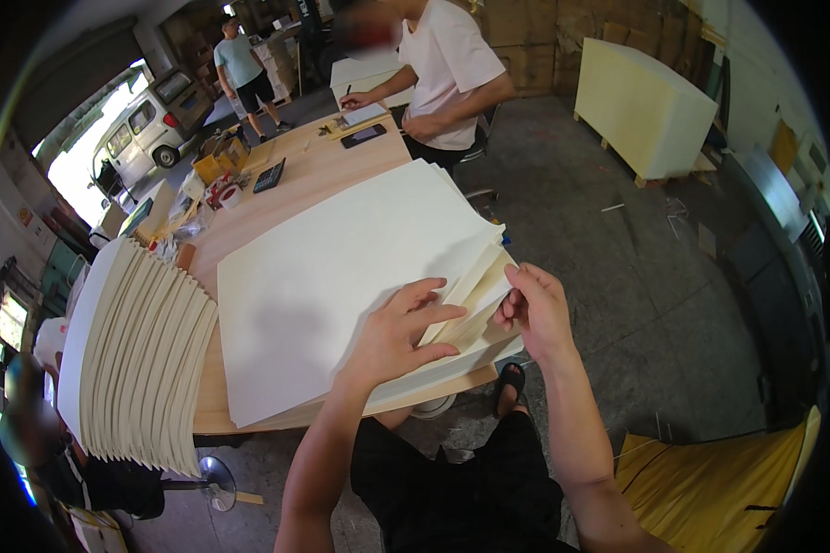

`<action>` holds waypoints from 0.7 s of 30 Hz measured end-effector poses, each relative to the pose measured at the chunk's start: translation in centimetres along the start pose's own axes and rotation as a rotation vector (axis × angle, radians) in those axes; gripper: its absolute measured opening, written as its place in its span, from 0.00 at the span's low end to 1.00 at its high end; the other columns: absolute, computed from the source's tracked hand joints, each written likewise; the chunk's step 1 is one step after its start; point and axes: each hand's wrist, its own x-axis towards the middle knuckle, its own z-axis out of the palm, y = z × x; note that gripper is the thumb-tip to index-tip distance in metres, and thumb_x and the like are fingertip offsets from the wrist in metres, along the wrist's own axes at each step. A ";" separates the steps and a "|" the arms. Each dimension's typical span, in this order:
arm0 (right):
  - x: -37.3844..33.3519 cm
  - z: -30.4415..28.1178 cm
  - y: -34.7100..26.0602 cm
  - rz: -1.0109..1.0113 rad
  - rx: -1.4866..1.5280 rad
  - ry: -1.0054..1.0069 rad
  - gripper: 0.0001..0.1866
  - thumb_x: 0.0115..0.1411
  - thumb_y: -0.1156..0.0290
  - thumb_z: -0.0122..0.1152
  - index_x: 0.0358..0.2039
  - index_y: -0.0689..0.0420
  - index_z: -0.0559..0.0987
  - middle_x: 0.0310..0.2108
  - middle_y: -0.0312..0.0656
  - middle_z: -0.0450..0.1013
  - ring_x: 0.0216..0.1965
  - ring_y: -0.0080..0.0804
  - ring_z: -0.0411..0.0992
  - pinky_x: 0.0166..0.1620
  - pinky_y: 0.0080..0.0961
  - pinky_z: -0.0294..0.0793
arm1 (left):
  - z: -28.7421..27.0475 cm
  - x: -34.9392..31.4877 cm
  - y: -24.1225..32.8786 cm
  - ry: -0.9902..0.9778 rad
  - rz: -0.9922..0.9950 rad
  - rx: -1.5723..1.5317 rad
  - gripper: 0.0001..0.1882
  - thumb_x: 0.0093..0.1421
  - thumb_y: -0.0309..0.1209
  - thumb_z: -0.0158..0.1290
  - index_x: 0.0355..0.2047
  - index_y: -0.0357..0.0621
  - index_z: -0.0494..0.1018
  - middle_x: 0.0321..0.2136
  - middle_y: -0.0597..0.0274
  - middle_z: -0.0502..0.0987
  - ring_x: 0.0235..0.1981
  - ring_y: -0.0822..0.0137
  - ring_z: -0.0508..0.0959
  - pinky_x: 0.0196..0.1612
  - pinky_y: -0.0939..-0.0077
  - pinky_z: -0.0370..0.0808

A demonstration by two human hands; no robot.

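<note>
A stack of large white paper sheets (332,249) lies on the wooden table before me, its near right corner fanned up in layers. My left hand (404,327) rests over that corner with fingers spread, beside the lifted edges. At the right edge, my right hand (537,309) pinches the corner of one or more sheets between thumb and fingertips; how many I cannot tell. Left of the stack stands a second pile of sheets (138,359), its many layers stepped in a curved fan and reaching past the table's front edge.
On the wooden table (295,166) lie a calculator (269,177), a phone (363,136) and tape rolls (229,195). A person in a white shirt (447,83) writes at the far end. Behind right, a tall pale stack (644,109) sits on a pallet. Yellow cloth (715,479) lies at lower right.
</note>
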 end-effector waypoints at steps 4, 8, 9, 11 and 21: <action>-0.2 -0.5 0.3 -0.074 -0.175 0.037 0.20 0.73 0.58 0.60 0.24 0.53 0.72 0.18 0.32 0.70 0.20 0.22 0.72 0.24 0.20 0.68 | 0.1 -0.1 -0.2 0.008 -0.002 -0.011 0.23 0.57 0.31 0.68 0.54 0.57 0.84 0.63 0.53 0.74 0.54 0.52 0.82 0.57 0.60 0.81; 0.3 -0.8 1.4 -0.223 -0.485 0.124 0.22 0.72 0.59 0.60 0.22 0.52 0.68 0.17 0.33 0.69 0.19 0.23 0.71 0.23 0.21 0.67 | 0.3 0.4 1.0 0.055 -0.026 0.038 0.19 0.63 0.27 0.61 0.54 0.56 0.84 0.63 0.53 0.74 0.53 0.52 0.82 0.55 0.60 0.81; 0.0 -0.1 0.4 -0.122 -0.257 0.093 0.22 0.72 0.59 0.60 0.22 0.52 0.68 0.17 0.34 0.69 0.19 0.24 0.72 0.24 0.21 0.67 | 0.1 0.2 0.6 0.039 0.005 0.060 0.19 0.62 0.28 0.62 0.53 0.56 0.84 0.63 0.53 0.74 0.53 0.52 0.82 0.55 0.60 0.81; 0.0 0.7 0.0 -0.013 0.037 0.048 0.20 0.72 0.62 0.60 0.22 0.52 0.69 0.17 0.35 0.70 0.20 0.25 0.74 0.24 0.22 0.68 | -0.1 -0.3 -0.6 0.005 0.066 0.105 0.19 0.60 0.31 0.65 0.53 0.57 0.84 0.63 0.54 0.74 0.52 0.53 0.82 0.54 0.61 0.82; 0.2 -0.1 0.6 -0.032 0.070 0.035 0.20 0.72 0.62 0.61 0.22 0.52 0.70 0.17 0.34 0.70 0.20 0.26 0.74 0.23 0.21 0.68 | -0.2 -0.1 0.3 -0.018 -0.033 0.031 0.29 0.46 0.33 0.75 0.52 0.60 0.85 0.59 0.56 0.76 0.57 0.55 0.80 0.59 0.62 0.79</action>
